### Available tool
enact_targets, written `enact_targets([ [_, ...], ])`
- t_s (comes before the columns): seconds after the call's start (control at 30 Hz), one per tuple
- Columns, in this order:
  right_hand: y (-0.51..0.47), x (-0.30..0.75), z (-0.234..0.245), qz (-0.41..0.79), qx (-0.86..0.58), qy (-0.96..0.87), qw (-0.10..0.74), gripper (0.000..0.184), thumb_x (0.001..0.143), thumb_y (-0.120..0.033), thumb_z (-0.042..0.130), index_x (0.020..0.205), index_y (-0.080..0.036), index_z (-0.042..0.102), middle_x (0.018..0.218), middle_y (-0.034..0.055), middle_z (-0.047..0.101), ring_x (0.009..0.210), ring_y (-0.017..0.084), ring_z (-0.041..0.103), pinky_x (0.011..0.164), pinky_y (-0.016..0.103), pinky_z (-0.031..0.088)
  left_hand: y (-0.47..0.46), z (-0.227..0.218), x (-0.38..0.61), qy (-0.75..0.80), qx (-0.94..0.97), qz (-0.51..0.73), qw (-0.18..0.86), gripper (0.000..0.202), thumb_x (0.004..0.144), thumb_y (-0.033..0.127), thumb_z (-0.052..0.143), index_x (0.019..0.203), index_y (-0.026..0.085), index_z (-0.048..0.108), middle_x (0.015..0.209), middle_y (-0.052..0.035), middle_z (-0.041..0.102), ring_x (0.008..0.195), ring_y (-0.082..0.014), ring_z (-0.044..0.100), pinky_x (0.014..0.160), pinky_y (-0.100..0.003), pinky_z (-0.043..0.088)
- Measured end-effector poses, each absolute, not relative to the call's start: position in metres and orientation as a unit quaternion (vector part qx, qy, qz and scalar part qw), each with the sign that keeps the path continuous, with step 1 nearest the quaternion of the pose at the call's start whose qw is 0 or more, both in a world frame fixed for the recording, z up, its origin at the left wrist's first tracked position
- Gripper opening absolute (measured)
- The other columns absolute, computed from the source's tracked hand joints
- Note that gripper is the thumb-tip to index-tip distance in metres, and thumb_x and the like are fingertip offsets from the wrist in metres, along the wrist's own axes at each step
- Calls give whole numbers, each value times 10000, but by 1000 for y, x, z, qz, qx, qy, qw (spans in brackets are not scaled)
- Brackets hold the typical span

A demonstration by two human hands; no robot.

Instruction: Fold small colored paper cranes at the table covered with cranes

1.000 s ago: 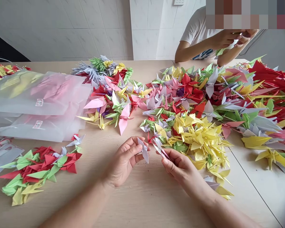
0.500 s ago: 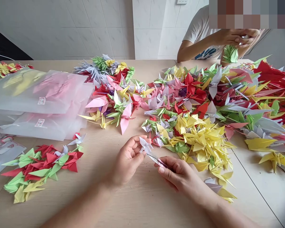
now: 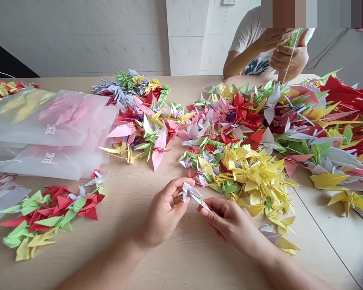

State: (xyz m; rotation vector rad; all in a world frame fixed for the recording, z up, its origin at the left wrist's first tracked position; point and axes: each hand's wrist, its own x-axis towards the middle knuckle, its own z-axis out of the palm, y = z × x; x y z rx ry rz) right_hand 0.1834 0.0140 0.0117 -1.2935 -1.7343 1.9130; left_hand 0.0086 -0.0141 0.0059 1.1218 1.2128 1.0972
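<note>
My left hand (image 3: 163, 211) pinches a small white paper crane (image 3: 188, 190) above the wooden table (image 3: 181, 257). My right hand (image 3: 226, 219) is closed on a thin pink folded strip (image 3: 203, 204) whose tip touches the crane. Both hands hover just in front of a heap of yellow paper cranes (image 3: 257, 177), which belongs to a long strung mass of coloured cranes (image 3: 260, 117) stretching across the right half of the table.
A short string of red, green and yellow cranes (image 3: 48, 213) lies at the near left. Frosted plastic bags (image 3: 48, 133) are stacked behind it. Another crane cluster (image 3: 139, 121) sits mid-table. Across the table a person in a white shirt (image 3: 251, 40) handles a green crane on a thread.
My hands have drawn together and the white crane now meets the pink strip. The person opposite has lowered their hands and pulled a thread taut.
</note>
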Motion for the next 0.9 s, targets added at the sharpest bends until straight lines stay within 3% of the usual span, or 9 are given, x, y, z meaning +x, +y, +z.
enact_targets([
  [0.27, 13, 184, 12, 663, -439, -592, 132, 325, 891, -457, 452, 800, -159, 547, 503, -68, 376, 424, 63, 310, 399, 188, 229, -15, 5, 7, 491, 488, 455, 560, 314, 862, 120, 479, 1141, 263, 495, 1139, -16, 577, 989, -105, 546, 842, -191, 423],
  [0.9, 12, 185, 11, 651, -435, -607, 134, 323, 893, -457, 452, 851, -155, 561, 522, -69, 355, 434, 63, 310, 410, 198, 225, -14, 1, 8, 489, 480, 463, 561, 296, 866, 125, 479, 1121, 276, 479, 1156, -2, 577, 1021, -103, 551, 876, -203, 420],
])
